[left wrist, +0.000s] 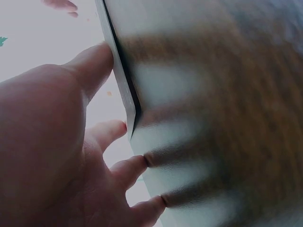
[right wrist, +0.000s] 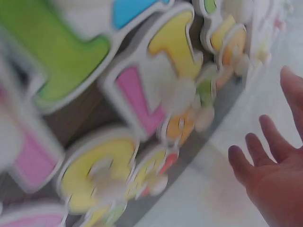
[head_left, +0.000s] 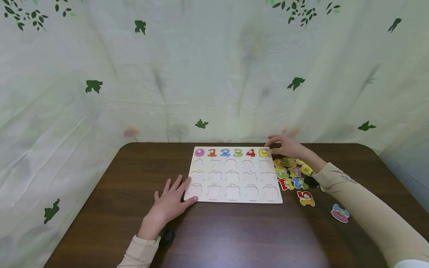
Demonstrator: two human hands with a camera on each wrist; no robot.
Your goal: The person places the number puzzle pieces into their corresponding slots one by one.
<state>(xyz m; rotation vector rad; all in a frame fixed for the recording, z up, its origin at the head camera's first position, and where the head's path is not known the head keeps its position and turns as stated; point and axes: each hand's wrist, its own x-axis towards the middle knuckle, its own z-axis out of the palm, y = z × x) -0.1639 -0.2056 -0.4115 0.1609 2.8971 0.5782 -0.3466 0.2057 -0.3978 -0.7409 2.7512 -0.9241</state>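
Note:
A white number puzzle board [head_left: 222, 190] lies on the table, with colored number pieces 0 through 5 along its top row and bare outlined slots below. My left hand [head_left: 171, 203] rests at the board's lower left corner, fingers spread. In the left wrist view, the thumb [left wrist: 97, 66] lies against the board's edge. Over the upper right corner reaches my right hand [head_left: 286, 146], its fingertips beside the yellow 5 piece [head_left: 263, 153]. The right wrist view shows those fingers [right wrist: 258, 149] apart, holding nothing visible; whether they touch the 5 cannot be told.
Several knobbed number pieces [head_left: 295, 172] are grouped right of the board, partly under the right forearm. A 15 piece [head_left: 305, 198] and a pink and blue piece [head_left: 340, 213] lie nearer. Behind the brown table [head_left: 241, 230] hangs a leaf-patterned curtain [head_left: 214, 74].

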